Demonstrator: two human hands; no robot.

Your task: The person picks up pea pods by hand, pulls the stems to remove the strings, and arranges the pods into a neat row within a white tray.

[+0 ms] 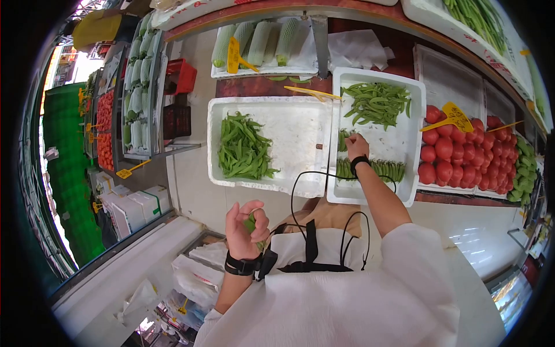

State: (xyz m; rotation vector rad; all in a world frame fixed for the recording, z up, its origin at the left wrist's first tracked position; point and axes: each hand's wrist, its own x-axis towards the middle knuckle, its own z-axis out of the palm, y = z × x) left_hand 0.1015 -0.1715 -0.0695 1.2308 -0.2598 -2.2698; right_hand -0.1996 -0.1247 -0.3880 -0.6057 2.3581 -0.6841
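My left hand (247, 226) is raised in front of my body, its fingers curled around a few green pea pods (250, 222). Inside the right white foam box (421, 144), my right hand (357, 147) pinches at a short row of pea pods (343, 139) by the box's left wall; the fingertips partly cover them. Below it lies a longer row of pods (388, 169), laid side by side. A loose heap of pods (378, 104) fills the upper part of this box. The left foam box (298, 130) holds another loose pile of pods (245, 146) on its left side.
Stacked tomatoes (444, 148) with a yellow price tag (454, 117) stand to the right. Behind the boxes, pale green gourds in foam netting (260, 43) lie in a tray. A black cable (295, 191) loops over the foam boxes' front edges. A red crate (182, 75) sits at left.
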